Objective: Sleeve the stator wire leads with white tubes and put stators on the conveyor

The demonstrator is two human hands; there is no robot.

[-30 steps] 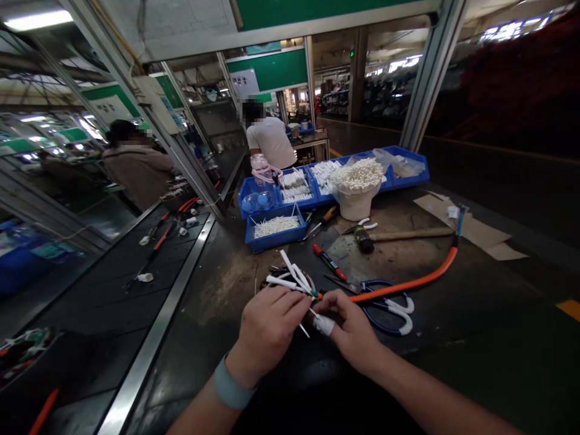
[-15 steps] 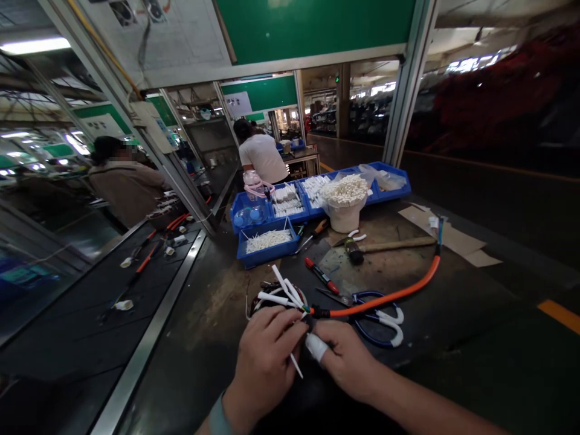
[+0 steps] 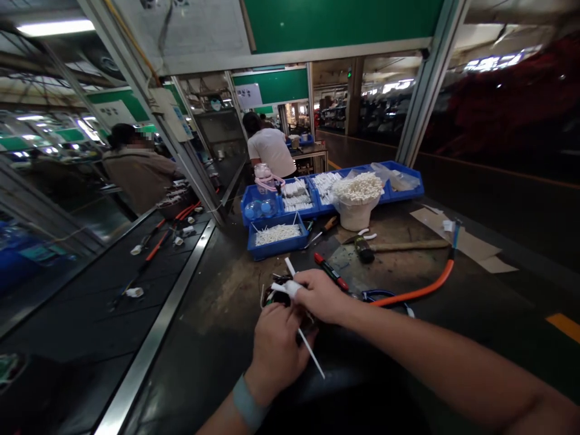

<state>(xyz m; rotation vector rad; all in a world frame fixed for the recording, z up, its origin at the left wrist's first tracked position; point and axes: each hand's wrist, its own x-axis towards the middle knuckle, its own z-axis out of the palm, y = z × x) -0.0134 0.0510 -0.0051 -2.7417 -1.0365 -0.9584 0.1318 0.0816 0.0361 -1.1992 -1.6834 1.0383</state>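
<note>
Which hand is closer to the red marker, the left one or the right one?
Right. The right hand is close by the red marker, on its near side. The left hand is farther off, lower and to the left.

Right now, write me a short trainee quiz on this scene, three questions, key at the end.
1. True or false: the left hand has a wristband on its wrist.
2. Fill in: one digit of the right hand wears a ____-coloured wrapping.
3. Choose: what colour is the thick cable running out to the right of that hand? A green; B orange; C yellow.

Key: 1 true; 2 white; 3 B.
</note>
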